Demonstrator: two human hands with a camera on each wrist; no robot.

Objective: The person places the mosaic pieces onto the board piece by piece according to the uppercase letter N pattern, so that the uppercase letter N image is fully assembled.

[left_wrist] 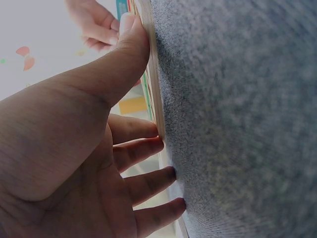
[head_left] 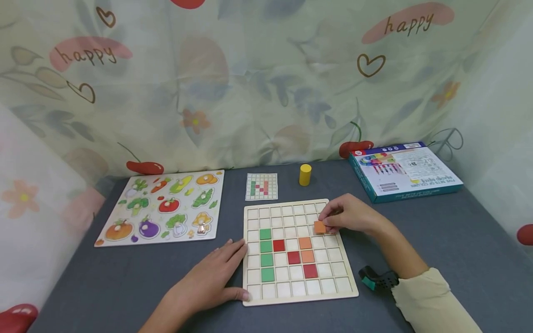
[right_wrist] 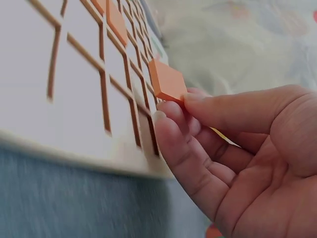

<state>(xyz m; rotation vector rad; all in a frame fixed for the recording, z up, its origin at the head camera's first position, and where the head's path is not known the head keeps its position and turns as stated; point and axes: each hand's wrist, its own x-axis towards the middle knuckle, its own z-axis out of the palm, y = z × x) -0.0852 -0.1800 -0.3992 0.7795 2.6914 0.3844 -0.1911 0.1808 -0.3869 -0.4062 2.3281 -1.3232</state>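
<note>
A wooden grid board [head_left: 300, 299] lies on the dark table. Set in its squares are a column of green tiles [head_left: 266, 247], three red tiles [head_left: 293, 257] on a diagonal and two orange tiles [head_left: 307, 256]. Between thumb and fingers, my right hand [head_left: 351, 213] pinches another orange tile [right_wrist: 169, 82], tilted over the upper right squares. My left hand [head_left: 212, 273] rests along the board's left edge, its thumb on the lower left corner. In the left wrist view, that hand's fingers [left_wrist: 148, 186] extend against the board's side.
Behind the board lies a small pattern card [head_left: 261, 187] with a coloured grid. Right of the card stands a yellow cylinder [head_left: 305, 175]. A vegetable puzzle board [head_left: 162, 208] is at left, a flat game box [head_left: 408, 171] at back right. A patterned cloth [head_left: 250, 92] hangs behind.
</note>
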